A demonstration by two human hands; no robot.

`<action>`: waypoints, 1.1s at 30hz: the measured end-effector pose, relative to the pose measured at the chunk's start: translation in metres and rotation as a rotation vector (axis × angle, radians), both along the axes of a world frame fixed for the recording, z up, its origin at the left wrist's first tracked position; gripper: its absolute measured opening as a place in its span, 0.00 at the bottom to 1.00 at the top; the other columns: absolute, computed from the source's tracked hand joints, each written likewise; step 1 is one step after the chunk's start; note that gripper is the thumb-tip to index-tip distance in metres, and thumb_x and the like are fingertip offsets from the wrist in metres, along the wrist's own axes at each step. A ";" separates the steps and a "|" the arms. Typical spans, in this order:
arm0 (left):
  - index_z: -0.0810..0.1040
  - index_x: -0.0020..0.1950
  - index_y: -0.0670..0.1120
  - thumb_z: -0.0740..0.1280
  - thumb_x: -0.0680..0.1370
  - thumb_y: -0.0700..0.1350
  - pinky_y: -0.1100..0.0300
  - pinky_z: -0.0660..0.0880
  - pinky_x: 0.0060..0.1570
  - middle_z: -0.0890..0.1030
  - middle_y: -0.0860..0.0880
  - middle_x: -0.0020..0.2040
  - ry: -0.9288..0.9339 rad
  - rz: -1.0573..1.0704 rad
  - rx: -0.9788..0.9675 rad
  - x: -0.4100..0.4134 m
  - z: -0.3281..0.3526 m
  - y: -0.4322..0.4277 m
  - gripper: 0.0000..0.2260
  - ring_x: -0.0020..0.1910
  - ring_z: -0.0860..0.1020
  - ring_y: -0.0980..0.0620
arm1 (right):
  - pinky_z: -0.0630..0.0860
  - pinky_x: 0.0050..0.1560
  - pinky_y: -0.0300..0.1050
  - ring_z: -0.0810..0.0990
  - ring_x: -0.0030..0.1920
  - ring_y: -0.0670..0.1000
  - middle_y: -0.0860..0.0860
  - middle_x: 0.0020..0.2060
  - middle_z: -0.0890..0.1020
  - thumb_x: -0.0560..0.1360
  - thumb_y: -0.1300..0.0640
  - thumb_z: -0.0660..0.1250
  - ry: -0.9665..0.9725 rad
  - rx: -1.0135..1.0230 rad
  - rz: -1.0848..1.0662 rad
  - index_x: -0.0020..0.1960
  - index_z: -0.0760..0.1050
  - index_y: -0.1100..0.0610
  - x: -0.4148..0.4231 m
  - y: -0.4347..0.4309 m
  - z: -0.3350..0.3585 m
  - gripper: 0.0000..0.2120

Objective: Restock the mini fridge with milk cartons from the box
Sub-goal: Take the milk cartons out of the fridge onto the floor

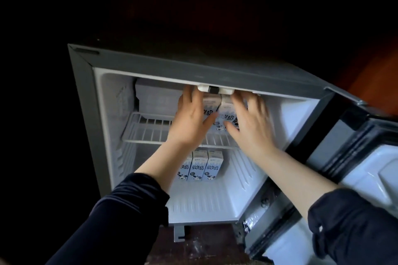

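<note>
The grey mini fridge (86, 97) stands open in front of me. Two white-and-blue milk cartons stand upright side by side on its wire shelf (146, 129). My left hand (190, 120) grips the left carton (208, 109), and my right hand (251, 122) grips the right carton (226, 116). Both hands partly hide the cartons. Below the shelf, three more milk cartons (197, 166) stand in a row on the fridge floor. The box is not in view.
The fridge door (366, 157) hangs open to the right. A white freezer compartment (155, 97) fills the upper left of the interior. The wire shelf is bare to the left of my hands. The surroundings are dark.
</note>
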State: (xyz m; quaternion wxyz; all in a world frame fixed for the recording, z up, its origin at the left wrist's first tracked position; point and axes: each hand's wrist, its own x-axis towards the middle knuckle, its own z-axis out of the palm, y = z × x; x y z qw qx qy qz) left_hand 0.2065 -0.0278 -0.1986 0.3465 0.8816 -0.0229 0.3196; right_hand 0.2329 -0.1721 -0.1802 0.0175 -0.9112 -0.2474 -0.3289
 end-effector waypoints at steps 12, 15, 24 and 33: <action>0.72 0.63 0.50 0.67 0.74 0.56 0.51 0.79 0.42 0.80 0.51 0.55 0.016 -0.003 0.385 -0.032 0.008 0.013 0.20 0.45 0.81 0.45 | 0.74 0.50 0.48 0.73 0.60 0.51 0.46 0.60 0.74 0.75 0.44 0.65 0.231 -0.076 0.009 0.64 0.68 0.50 -0.033 -0.015 0.013 0.21; 0.69 0.61 0.49 0.66 0.75 0.55 0.51 0.78 0.42 0.79 0.51 0.55 0.082 0.047 0.431 -0.043 0.019 0.017 0.18 0.46 0.81 0.44 | 0.72 0.47 0.46 0.76 0.56 0.53 0.47 0.59 0.75 0.75 0.38 0.60 0.241 -0.105 0.000 0.63 0.67 0.51 -0.046 -0.016 0.029 0.23; 0.68 0.57 0.46 0.64 0.76 0.57 0.60 0.69 0.38 0.78 0.50 0.50 0.223 -0.057 0.420 -0.105 0.078 0.005 0.18 0.39 0.73 0.51 | 0.68 0.43 0.45 0.78 0.53 0.54 0.45 0.55 0.76 0.76 0.37 0.58 0.250 -0.089 0.101 0.61 0.66 0.51 -0.125 -0.045 0.074 0.21; 0.69 0.49 0.51 0.66 0.74 0.58 0.64 0.71 0.35 0.76 0.56 0.42 0.224 -0.212 0.368 -0.215 0.109 -0.055 0.13 0.38 0.76 0.55 | 0.64 0.40 0.44 0.72 0.43 0.48 0.41 0.43 0.71 0.74 0.37 0.61 0.290 -0.068 0.115 0.58 0.68 0.48 -0.216 -0.108 0.126 0.19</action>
